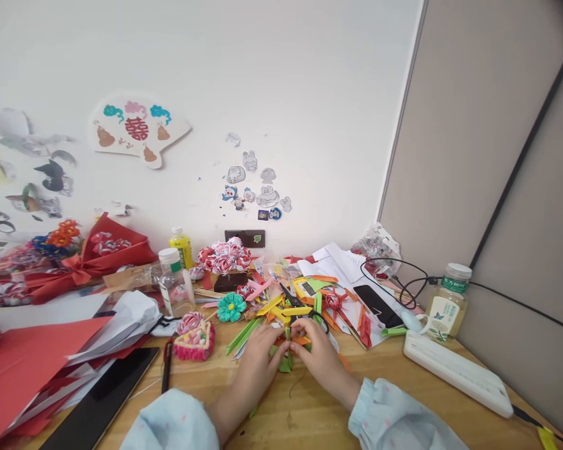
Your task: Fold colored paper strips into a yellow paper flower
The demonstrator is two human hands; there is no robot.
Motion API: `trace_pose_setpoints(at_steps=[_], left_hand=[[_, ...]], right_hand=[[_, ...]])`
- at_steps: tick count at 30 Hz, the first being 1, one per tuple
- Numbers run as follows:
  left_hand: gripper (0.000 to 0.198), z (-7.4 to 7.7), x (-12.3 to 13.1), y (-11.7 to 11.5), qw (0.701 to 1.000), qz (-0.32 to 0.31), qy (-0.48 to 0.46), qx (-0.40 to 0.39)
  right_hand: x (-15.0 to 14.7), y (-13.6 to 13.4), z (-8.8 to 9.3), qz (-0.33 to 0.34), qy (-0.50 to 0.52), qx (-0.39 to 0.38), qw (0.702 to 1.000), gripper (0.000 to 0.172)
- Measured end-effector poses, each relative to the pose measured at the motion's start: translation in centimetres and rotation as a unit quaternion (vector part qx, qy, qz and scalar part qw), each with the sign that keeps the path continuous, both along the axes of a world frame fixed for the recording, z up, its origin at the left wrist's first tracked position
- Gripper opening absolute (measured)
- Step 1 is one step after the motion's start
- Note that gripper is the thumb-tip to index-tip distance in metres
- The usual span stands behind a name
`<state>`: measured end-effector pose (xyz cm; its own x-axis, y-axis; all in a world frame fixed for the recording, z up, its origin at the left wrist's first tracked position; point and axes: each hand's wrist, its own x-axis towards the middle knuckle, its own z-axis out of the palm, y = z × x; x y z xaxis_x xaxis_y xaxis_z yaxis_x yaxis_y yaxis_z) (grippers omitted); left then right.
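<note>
— Largest entry?
— Light-brown wooden table [319, 419]: open room on near side, heap of multicoloured paper strips [296, 310] beyond.
— Next?
— Bare left hand [265, 347], bare right hand [316, 349]: fingers curled, pinching slim green paper piece [288, 334] between them.

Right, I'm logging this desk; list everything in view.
Fan: one, white, wall
Stickers: several, mixed, wall
Bouquet: one, red, left
Roses: many, pink, rear
Daisy: one, teal, centre
Bottles: three, white caps, both sides
Basket: one, pink, left
Papers: several, red, white, both sides
Slab: one, black, left
Pen: one, black, left
Strips: many, mixed, centre
Scissors: one, black, centre
Phone: one, black, right
Power strip: one, white, right
Cables: some, black, right
Bag: one, clear, rear
Desk: one, brown, below
Left hand, right hand: two, blue sleeves, centre
</note>
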<state>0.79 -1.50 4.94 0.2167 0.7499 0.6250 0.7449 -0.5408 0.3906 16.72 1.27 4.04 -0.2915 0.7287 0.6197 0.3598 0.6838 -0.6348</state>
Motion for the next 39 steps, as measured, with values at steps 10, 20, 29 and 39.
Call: trace_pose_setpoints(at_steps=[10,20,29,39], left_hand=[[0.014,-0.5,0.1,-0.4,0.993,0.005,-0.034,0.110],[0.013,-0.6,-0.3,-0.3,0.997,0.004,-0.014,0.081],[0.005,0.0,0.1,-0.5,0.999,-0.044,-0.022,-0.007],[0.011,1.0,0.2,-0.3,0.973,-0.107,-0.152,-0.137]], right_hand=[[0.0,-1.1,1.2,-0.002,0.018,0.045,0.999,0.022],[0.1,-1.1,1.4,0.014,0.002,0.088,0.996,0.016],[0.8,-0.2,1.2,0.050,-0.034,0.044,0.997,0.014],[1.5,0.4,2.2,0.158,0.017,-0.146,0.977,0.010]])
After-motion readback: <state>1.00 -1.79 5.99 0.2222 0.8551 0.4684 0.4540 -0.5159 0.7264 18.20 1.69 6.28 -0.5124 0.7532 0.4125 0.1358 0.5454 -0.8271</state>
